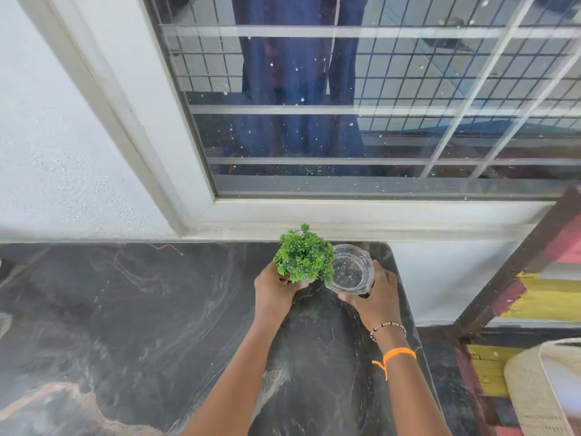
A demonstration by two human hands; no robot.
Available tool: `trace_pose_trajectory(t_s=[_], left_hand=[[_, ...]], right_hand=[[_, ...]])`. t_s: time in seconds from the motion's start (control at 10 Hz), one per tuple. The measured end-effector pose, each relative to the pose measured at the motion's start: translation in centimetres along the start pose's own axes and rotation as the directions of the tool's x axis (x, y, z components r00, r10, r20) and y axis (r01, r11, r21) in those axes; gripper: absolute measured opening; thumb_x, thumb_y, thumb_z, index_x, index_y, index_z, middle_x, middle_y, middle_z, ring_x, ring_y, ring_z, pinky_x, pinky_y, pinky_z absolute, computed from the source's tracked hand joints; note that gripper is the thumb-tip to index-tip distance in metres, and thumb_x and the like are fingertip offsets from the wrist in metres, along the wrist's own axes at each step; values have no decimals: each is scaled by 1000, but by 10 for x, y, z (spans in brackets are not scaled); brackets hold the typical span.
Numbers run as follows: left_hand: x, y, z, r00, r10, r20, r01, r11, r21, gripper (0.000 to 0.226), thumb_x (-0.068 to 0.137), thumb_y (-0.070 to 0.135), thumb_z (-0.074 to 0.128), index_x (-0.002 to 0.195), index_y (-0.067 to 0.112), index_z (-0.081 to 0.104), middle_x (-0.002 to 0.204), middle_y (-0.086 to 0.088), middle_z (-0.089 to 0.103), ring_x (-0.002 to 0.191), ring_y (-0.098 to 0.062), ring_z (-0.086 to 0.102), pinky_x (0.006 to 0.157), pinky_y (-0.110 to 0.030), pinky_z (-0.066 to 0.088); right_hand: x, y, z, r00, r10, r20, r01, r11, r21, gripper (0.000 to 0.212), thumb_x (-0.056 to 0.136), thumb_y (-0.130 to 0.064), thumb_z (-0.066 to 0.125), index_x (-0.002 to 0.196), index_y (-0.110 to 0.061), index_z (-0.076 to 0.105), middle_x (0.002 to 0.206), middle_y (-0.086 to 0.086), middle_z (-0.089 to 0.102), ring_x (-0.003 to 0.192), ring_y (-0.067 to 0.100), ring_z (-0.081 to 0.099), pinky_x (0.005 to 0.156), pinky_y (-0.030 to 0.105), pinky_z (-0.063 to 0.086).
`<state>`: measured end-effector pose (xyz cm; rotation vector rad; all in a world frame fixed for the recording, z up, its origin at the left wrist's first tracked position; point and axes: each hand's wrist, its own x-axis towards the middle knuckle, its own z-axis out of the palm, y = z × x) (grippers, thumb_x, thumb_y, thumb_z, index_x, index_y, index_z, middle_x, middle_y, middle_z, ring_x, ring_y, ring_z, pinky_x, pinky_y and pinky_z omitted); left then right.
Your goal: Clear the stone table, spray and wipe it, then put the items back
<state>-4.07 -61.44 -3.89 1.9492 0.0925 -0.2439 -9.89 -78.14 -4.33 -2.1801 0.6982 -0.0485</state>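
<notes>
Left hand (pixel 273 289) grip around small green plant (pixel 304 258), right hand (pixel 374 297) grip around glass jar (pixel 351 273), both apparently resting on table (pixel 141 309): keep both upright, avoid knocking them together

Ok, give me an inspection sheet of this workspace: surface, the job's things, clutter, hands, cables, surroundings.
Surface: dark veined stone table, set against the wall below the window.
Job's things: small green plant and clear glass jar, side by side at the table's far right corner; whether they rest on the stone cannot be told.
Clutter: nothing seen.
Hands: left hand grips the plant's base; right hand holds the jar.
Cables: nothing seen.
Surroundings: window with a metal grille and blue cloth hanging outside; white wall; striped painted furniture and a woven item to the right.
</notes>
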Motion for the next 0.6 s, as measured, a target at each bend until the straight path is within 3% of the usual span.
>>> trace_pose_trajectory(t_s=[0.3, 0.4, 0.5, 0.6], left_hand=[[7, 1, 0, 999, -7, 41, 4, 998, 67, 28, 69, 6, 78, 90, 18, 64, 83, 7, 65, 78, -8, 58, 71, -21, 42], [5, -1, -1, 999, -28, 42, 27, 999, 43, 29, 72, 3, 74, 98, 13, 63, 96, -1, 66, 83, -9, 57, 61, -5, 40], [-7, -5, -4, 998, -56, 29, 56, 998, -3, 42, 76, 1, 68, 113, 18, 59, 110, 0, 62, 86, -4, 57, 61, -5, 43], [-25, -10, -12, 995, -99, 1, 98, 993, -61, 58, 80, 1, 64, 131, 21, 48, 120, 8, 55, 89, 0, 57, 74, -15, 44]], right_hand=[[0, 1, 2, 1000, 1, -17, 0, 999, 36, 97, 63, -18, 83, 143, -11, 29, 140, 12, 35, 125, 30, 44, 108, 43, 37], [-3, 0, 2, 1000, 8, -11, -7, 999, 40, 96, 66, -19, 82, 144, -10, 27, 140, 13, 34, 124, 32, 46, 107, 44, 39], [-9, 2, 2, 999, 29, -23, -27, 996, 84, 94, 68, -21, 81, 144, -8, 27, 139, 13, 33, 122, 34, 47, 106, 45, 40], [-25, -2, 9, 990, 102, -97, -87, 985, 146, 86, 71, -21, 79, 141, -6, 31, 137, 13, 31, 115, 35, 51, 103, 44, 42]])
